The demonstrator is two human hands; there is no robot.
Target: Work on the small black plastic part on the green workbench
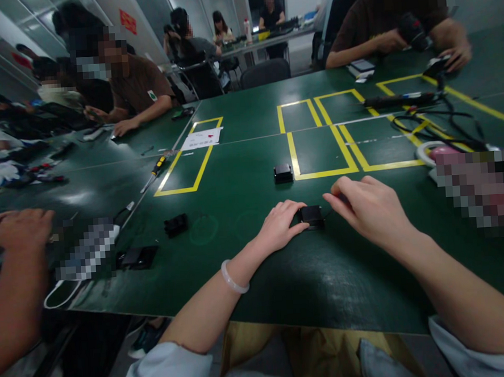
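Observation:
A small black box-shaped part (312, 215) lies on the green table (244, 194) right in front of me. My left hand (280, 225) rests beside it with fingers curled, thumb and fingertips pressed against its left side. My right hand (366, 207) comes in from the right, fingers bent down over the part's right end. A white bangle sits on my left wrist. A second black part (283, 173) lies a little farther away, beside a yellow taped rectangle (320, 150).
Two more black parts (176, 224) (136, 257) lie to my left, near another person's hands (15, 231). A screwdriver (157, 168) and a white paper (201, 138) lie by a yellow outline. Cables (440, 123) run at the right. Other people sit around the table.

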